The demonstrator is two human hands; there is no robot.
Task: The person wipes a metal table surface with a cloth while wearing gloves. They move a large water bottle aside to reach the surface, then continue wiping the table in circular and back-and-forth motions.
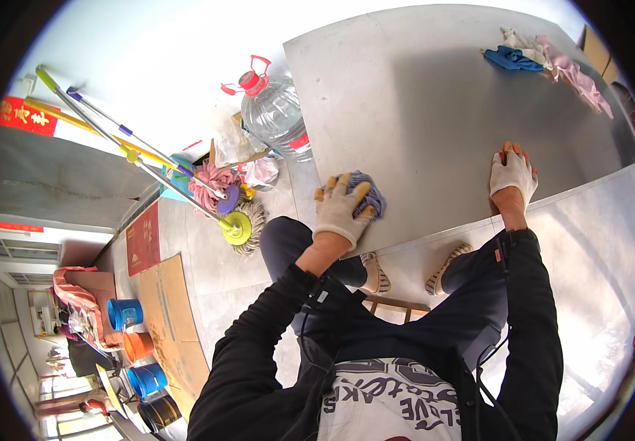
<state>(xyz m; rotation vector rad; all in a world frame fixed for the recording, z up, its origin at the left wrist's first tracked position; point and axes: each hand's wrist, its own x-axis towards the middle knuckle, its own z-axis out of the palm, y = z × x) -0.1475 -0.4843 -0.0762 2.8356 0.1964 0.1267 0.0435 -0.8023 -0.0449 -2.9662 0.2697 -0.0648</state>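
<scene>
A grey, smooth-topped table [372, 132] stands before me. My left hand [342, 209], in a white work glove with orange fingertips, presses a crumpled blue-and-white striped cloth [370, 195] onto the tabletop near its left front corner. Gloved in the same way, my right hand [514, 173] rests on the surface near the front edge, fingers pointing away from me, with nothing visible in it. At the far right of the tabletop lie a blue cloth [513, 58], an off-white cloth [524, 43] and a pink cloth [576, 71], bunched together.
Left of the table stand a large clear water bottle [276, 116] with a red cap, a green-headed mop [237, 227] and a purple-headed mop [228, 199]. Flattened cardboard [171, 314] lies on the floor beside blue [124, 314] and orange buckets [138, 346].
</scene>
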